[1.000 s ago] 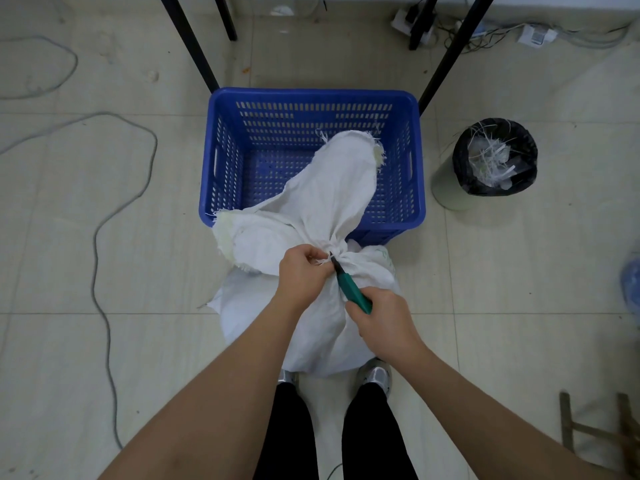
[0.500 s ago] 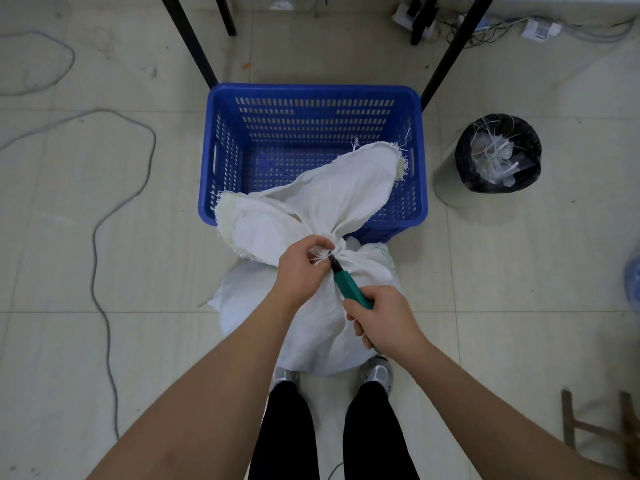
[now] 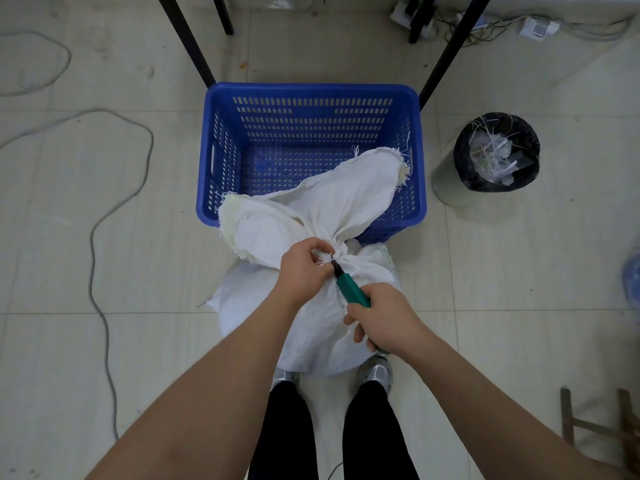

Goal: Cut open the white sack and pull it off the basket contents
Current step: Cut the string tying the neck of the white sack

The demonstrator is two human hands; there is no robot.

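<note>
A full white woven sack [image 3: 311, 323] stands on the floor between my feet, tied at the neck. Its loose top flaps lie over the near rim of a blue slotted plastic basket [image 3: 311, 129], whose inside shows bare. My left hand [image 3: 301, 268] pinches the frayed tie string at the sack's neck. My right hand [image 3: 384, 317] grips a green-handled cutter [image 3: 351, 292], its dark tip touching the tie right beside my left fingers.
A black-lined waste bin [image 3: 497, 152] with white scraps stands right of the basket. Black table legs [image 3: 188, 39] rise behind it. A grey cable [image 3: 100, 220] snakes across the tiles at left. A wooden stool [image 3: 602, 431] is at lower right.
The sack's upper flap has swung from upright toward the right, over the basket's right side. My hands and the cutter stay at the tied neck.
</note>
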